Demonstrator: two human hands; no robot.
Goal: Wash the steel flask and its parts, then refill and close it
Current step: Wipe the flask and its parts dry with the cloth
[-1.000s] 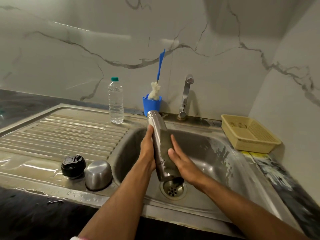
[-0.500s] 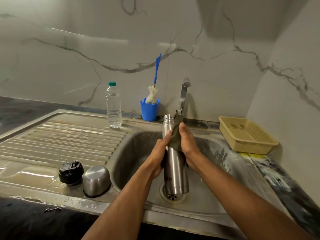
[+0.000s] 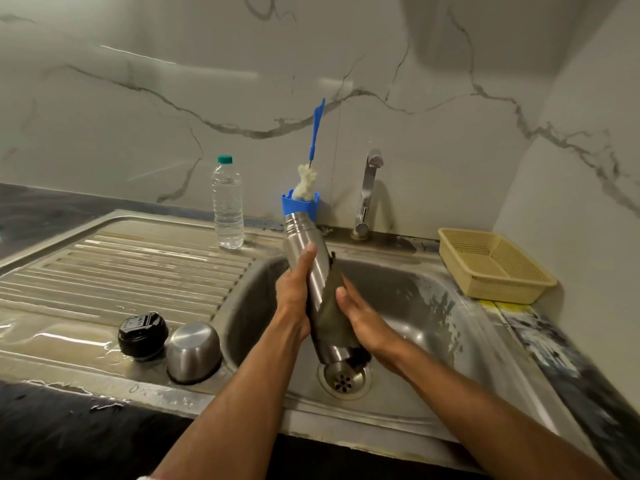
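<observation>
Steel flask point(image 3: 304, 247) tilted over the sink point(image 3: 433, 306) drain, gripped round its upper body by the left hand point(image 3: 294, 292), scrubbed by the flat-fingered right hand point(image 3: 360, 320) pressing a dark scrub cloth point(image 3: 329, 313); better rotated steadily for full coverage.

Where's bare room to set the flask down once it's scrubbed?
Free: the ribbed drainboard between the water bottle and the black cap. Crowded: its front corner, where black cap and steel cup sit close together.
</observation>
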